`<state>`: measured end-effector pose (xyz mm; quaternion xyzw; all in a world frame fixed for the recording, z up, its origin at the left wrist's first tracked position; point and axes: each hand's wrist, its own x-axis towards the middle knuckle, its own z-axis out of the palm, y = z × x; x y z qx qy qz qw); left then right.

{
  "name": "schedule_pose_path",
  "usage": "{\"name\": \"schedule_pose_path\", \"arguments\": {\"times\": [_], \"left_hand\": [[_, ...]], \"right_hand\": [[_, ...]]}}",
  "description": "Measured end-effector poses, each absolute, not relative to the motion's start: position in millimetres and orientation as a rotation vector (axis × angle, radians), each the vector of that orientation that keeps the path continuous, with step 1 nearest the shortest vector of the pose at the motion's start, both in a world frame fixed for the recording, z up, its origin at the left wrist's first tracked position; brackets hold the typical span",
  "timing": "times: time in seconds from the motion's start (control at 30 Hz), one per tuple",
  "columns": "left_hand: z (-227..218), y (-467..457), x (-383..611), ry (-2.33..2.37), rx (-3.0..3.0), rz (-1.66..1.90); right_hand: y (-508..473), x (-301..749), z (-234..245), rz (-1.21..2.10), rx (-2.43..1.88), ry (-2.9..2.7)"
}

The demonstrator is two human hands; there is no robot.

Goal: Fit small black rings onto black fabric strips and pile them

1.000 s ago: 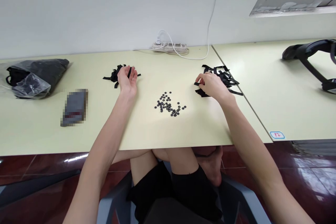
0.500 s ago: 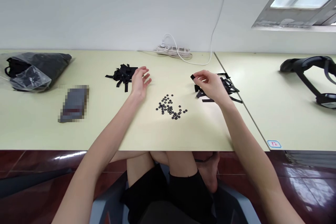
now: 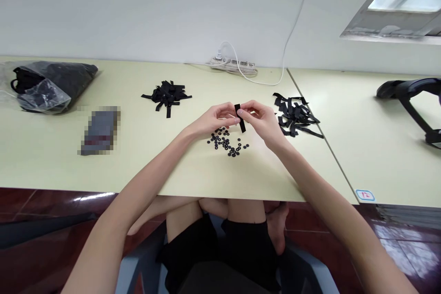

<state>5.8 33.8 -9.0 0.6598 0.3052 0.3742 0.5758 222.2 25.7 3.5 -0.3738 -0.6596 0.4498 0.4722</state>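
My left hand (image 3: 214, 118) and my right hand (image 3: 261, 120) meet above the middle of the table, both pinching one short black strip (image 3: 240, 119) that hangs between the fingertips. Right below them lies a scatter of several small black rings (image 3: 227, 142). A loose pile of black strips (image 3: 295, 115) sits to the right of my right hand. Another pile of black strips (image 3: 167, 94) lies to the far left of my left hand.
The pale yellow table (image 3: 144, 156) carries a clear bag of black material (image 3: 44, 85) at far left and a blurred dark flat object (image 3: 99, 129). A white power strip (image 3: 234, 65) lies by the wall. A black headset-like device (image 3: 411, 94) rests on the adjoining table at right.
My right hand lifted one strip off the right pile and carried it left. My left hand left the far-left pile and came in to pinch the same strip.
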Motion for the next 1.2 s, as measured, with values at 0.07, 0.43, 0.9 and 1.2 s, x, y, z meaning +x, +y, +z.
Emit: {"name": "schedule_pose_path", "arguments": {"times": [0.07,0.43,0.9,1.2], "left_hand": [[-6.4,33.3,4.8,0.720,1.552,0.900],[-3.3,30.5,8.7,0.801,1.659,0.890],[-8.6,47.9,-5.8,1.183,1.172,1.305],[-6.7,42.3,-0.9,1.076,1.247,1.276]], "right_hand": [[23.8,220.2,2.7,1.108,-0.919,-1.597],[23.8,217.7,-3.1,1.160,-0.955,-1.548],[1.0,197.9,-19.3,0.634,-0.842,-2.402],[2.0,193.6,-20.7,0.641,-0.899,-2.422]]}}
